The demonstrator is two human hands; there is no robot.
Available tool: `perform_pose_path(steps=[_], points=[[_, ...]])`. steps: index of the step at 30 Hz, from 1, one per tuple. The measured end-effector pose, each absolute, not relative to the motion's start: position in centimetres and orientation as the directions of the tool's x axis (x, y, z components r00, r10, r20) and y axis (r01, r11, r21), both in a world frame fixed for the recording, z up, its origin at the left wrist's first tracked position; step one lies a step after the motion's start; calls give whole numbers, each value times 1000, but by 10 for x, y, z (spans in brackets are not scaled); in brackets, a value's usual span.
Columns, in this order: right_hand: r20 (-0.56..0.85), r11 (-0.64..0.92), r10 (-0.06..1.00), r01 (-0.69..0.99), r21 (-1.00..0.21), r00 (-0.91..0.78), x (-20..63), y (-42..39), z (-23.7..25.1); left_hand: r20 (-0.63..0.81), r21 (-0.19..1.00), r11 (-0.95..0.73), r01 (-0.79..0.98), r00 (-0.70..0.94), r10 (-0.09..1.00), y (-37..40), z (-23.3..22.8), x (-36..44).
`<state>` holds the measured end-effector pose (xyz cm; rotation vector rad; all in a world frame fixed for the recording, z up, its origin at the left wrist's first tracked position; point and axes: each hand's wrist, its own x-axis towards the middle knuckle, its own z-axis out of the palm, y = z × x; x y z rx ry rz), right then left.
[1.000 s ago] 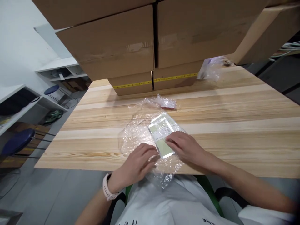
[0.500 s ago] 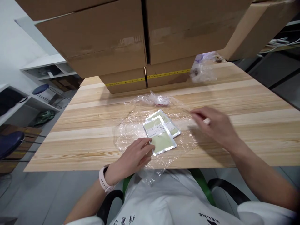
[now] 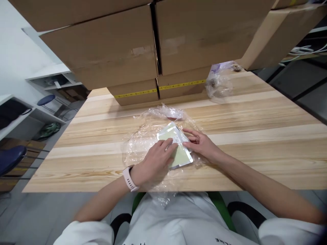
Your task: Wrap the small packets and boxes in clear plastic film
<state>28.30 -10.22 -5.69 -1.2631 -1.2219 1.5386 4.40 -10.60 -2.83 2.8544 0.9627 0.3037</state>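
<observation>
Both hands' fingers [image 3: 170,145] atop pouch [image 3: 178,154]

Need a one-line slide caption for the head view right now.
Both hands, left hand and right hand, press on pale green pouches lying on clear plastic film on a wooden table.

Glossy foil pouch [image 3: 176,146], crinkled plastic wrap [image 3: 143,146]

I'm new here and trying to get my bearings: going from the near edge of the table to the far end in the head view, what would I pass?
Left hand → light green foil pouch on clear plastic wrap → crumpled plastic with something red → stacked cardboard boxes.
</observation>
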Motion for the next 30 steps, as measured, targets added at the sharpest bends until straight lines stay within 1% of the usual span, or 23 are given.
perform_pose_path(steps=[1,2,3,4,6,8,10,11,13,16,17,19,21,22,23,25,27,29,30], points=[[-262,-275,942,-36,-961,-207,282,-101,-57,170,199,-776,599,758,629,-104,-29,47],[-275,-289,937,-33,-957,-215,281,-101,-56,188,228,-759,610,737,649,-102,-30,50],[-264,-268,940,8,-963,-219,280,-100,-54,202,257,-744,616,719,665,-100,-31,51],[-233,-222,947,77,-972,-221,278,-99,-52,215,284,-732,620,703,678,-99,-32,52],[-153,-93,964,265,-960,-218,275,-98,-47,240,323,-717,618,679,693,-95,-36,52],[-89,11,975,445,-895,-202,272,-96,-42,263,351,-708,612,662,702,-91,-40,50],[-53,62,981,556,-829,-189,270,-94,-40,291,371,-709,599,650,702,-87,-45,48],[-41,79,981,577,-813,-191,269,-93,-39,304,381,-712,590,648,699,-85,-48,47],[-12,111,977,555,-824,-213,269,-92,-39,325,394,-719,572,646,691,-82,-50,45],[50,142,973,414,-899,-225,270,-93,-39,345,406,-723,559,639,688,-74,-45,35],[33,107,976,341,-934,-216,272,-94,-38,344,409,-724,555,641,686,-70,-41,28],[-89,-60,977,149,-987,-195,277,-98,-36,313,408,-720,561,655,688,-62,-33,12],[-224,-236,956,-43,-971,-188,286,-101,-32,229,375,-700,608,671,705,-56,-28,-7],[-256,-278,950,-109,-954,-179,293,-102,-30,175,344,-681,647,668,723,-55,-28,-17],[-261,-284,953,-147,-948,-156,300,-103,-28,123,305,-658,688,657,744,-55,-29,-25],[-239,-253,965,-151,-956,-110,317,-103,-24,49,231,-605,762,612,790,-58,-32,-36],[-241,-252,964,-93,-963,-115,337,-102,-22,26,197,-531,824,537,843,-62,-34,-40],[-282,-285,940,13,-958,-194,355,-100,-20,20,207,-455,866,462,887,-64,-30,-36],[-306,-295,917,81,-952,-255,361,-99,-19,22,237,-427,872,435,900,-64,-26,-32]])
